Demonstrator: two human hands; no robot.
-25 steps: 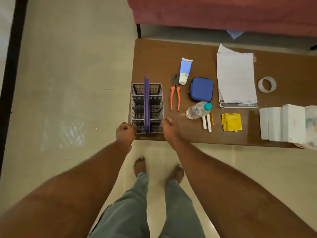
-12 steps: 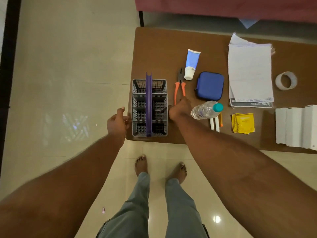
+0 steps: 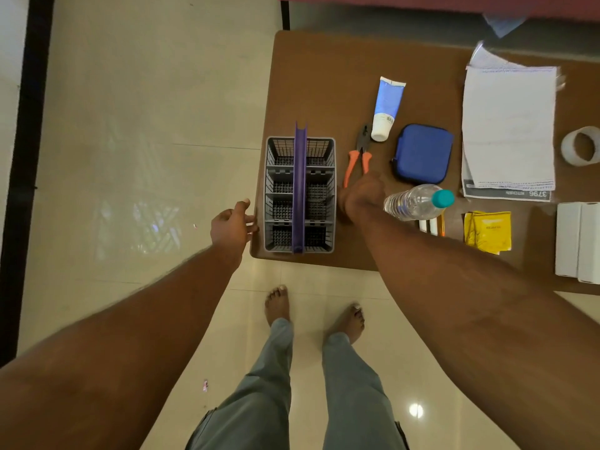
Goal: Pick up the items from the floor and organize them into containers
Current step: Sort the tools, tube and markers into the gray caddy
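A grey mesh caddy (image 3: 282, 177) with a purple handle stands at the near left corner of a low brown table (image 3: 324, 76). Its compartments look empty. My left hand (image 3: 230, 227) hangs just left of the caddy, fingers relaxed and spread toward its side wall. Orange-handled pliers (image 3: 352, 162) lie right of the caddy. My right hand (image 3: 362, 196) sits on the near ends of their handles, fingers curled down over them. The fingertips are hidden under the hand.
Further right lie a blue-and-white tube (image 3: 386, 108), a blue zip case (image 3: 422, 154), a water bottle (image 3: 412, 201) over some markers (image 3: 428, 225), yellow sachets (image 3: 488, 230), papers (image 3: 509, 131), a tape roll (image 3: 582, 146) and white boxes (image 3: 578, 241). My bare feet stand on the tiled floor before the table.
Both hands left the caddy's near end. My right hand moved forward onto the pliers' handles; my left hand opened and shifted to the caddy's left side.
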